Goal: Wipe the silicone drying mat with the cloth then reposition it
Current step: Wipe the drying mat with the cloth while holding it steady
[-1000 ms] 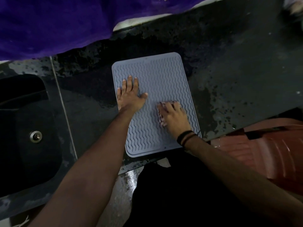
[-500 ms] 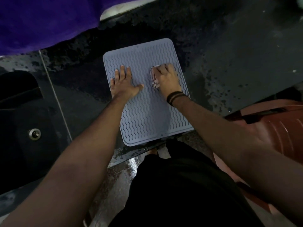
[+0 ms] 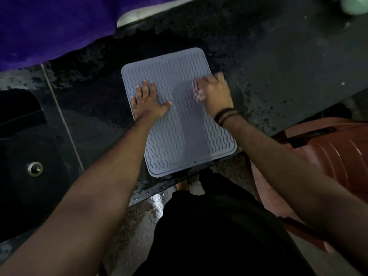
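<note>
my left hand (image 3: 148, 103) lies flat, pinning the floppy silicone mat (image 3: 179, 124); my right hand (image 3: 212, 91) grips the cloth (image 3: 197, 90). i'd lift the mat by the corner beyond my right knuckles.

I see a dark stone worktop (image 3: 278, 62), wet and speckled with droplets, most thickly to the right of the mat. The grey-blue silicone drying mat (image 3: 179, 132) lies flat on it, ribbed in wavy lines, its near edge right at the worktop's front edge and its long sides slightly skewed to that edge. To the left the worktop gives way to a dark sink (image 3: 29, 156) with a metal drain (image 3: 35, 168). Purple fabric (image 3: 49, 22) covers the far left part of the worktop.
</note>
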Demonstrator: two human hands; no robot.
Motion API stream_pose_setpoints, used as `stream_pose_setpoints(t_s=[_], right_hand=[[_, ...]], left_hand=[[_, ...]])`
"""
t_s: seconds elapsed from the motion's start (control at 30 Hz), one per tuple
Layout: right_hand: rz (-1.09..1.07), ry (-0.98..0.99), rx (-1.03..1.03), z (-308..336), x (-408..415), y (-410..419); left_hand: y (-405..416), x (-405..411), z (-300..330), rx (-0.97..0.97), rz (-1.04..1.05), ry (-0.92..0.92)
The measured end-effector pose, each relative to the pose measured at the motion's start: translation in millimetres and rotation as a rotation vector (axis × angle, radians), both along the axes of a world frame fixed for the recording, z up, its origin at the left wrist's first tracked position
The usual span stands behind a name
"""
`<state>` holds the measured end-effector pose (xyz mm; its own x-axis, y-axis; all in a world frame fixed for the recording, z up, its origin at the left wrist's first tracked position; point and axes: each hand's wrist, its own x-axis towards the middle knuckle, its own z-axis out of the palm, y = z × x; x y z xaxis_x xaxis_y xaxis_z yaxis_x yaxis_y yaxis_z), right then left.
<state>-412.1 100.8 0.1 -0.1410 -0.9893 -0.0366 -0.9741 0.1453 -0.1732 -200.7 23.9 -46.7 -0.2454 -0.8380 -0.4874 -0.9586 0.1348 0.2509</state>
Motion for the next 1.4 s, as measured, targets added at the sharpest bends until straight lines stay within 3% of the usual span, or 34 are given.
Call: stream_pose_setpoints(t_s=[0.17, 0.43, 0.7, 0.83, 0.97, 1.3, 1.4], right_hand=[[0.044, 0.061, 0.259, -11.7, -8.0, -65.5], [0.031, 0.059, 0.126, -23.9, 6.9, 89.8], [0.109, 0.055, 0.226, -1.9, 8.8, 156.3], [0.105, -0.166, 0.250, 11.8, -3.1, 154.8], [-0.102, -0.464, 0.026, 30.2, -0.1, 129.0], [-0.076, -0.612, 0.017, 45.2, 36.4, 29.4], [0.037, -0.651, 0.073, 47.3, 54.2, 8.3]], left_hand=[[0.3, -3.1, 2.0, 0.010, 0.020, -0.020], [0.3, -6.8, 2.5, 0.017, 0.051, -0.016], [1.6, -1.4, 16.4, 0.074, 0.000, 0.038], [-0.5, 8.2, 27.0, 0.113, 0.004, 0.132], [19.9, 31.6, 31.4, -0.006, 0.097, 0.259], [79.8, 109.6, 62.9, 0.025, 0.348, 0.081], [98.8, 126.9, 79.3, 0.013, 0.428, 0.066]])
